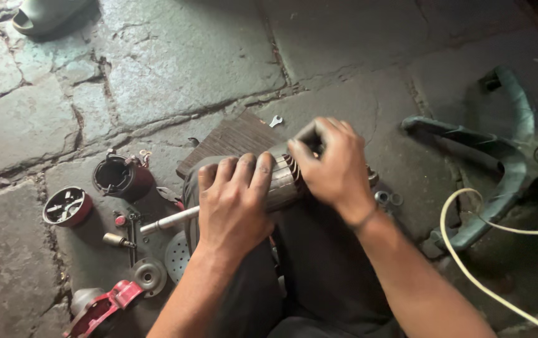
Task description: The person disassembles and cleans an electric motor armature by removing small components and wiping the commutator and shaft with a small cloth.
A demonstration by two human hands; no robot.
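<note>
Our left hand [234, 203] wraps over the motor armature [281, 181], fingers curled down around its ribbed iron core, pinning it on our lap. Our right hand [335, 166] closes over the end of the armature at about two o'clock from the left hand, fingertips tucked around the copper windings. The steel shaft [169, 220] sticks out at eight o'clock. We judge the hold works best with the left hand steady on the core and the right working gently, since the winding wires would damage easily.

At nine o'clock on the stone floor [175, 62] lie a round dark housing [120, 177], a red fan cover [67, 206] and, lower, a red casing part [103, 308]. Behind the hands sits a ridged board [231, 139] with a small wrench [274, 121] beside it. At three o'clock, a white cable [469, 269] curves.
</note>
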